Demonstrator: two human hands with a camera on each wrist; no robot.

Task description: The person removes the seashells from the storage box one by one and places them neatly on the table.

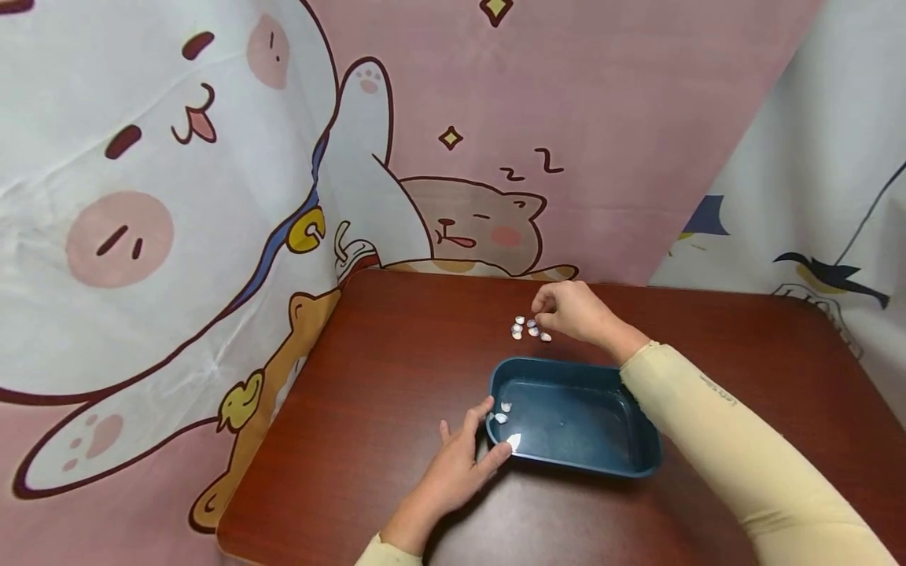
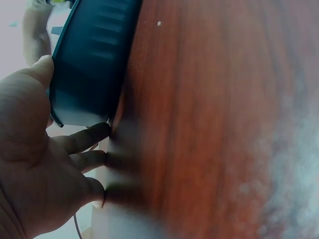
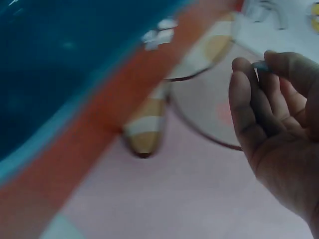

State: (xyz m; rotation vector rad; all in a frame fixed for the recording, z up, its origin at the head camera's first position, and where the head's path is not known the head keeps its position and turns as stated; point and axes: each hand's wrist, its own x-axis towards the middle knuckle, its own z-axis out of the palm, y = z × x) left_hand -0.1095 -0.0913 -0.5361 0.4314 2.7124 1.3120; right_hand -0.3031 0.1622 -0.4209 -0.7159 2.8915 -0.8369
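My right hand is above the far part of the table, beside a small cluster of white and purplish shells. Its thumb and fingertips pinch one small pale shell, mostly covered by the fingers. My left hand holds the left end of a dark blue-green plastic tray, thumb and index finger at its rim. The other left fingers are spread, with their tips down at the tabletop. Inside the tray, small white shells lie near the left end.
The reddish-brown wooden table stands against a pink and white cartoon curtain at the back and left. My right forearm in a cream sleeve passes over the tray's right end.
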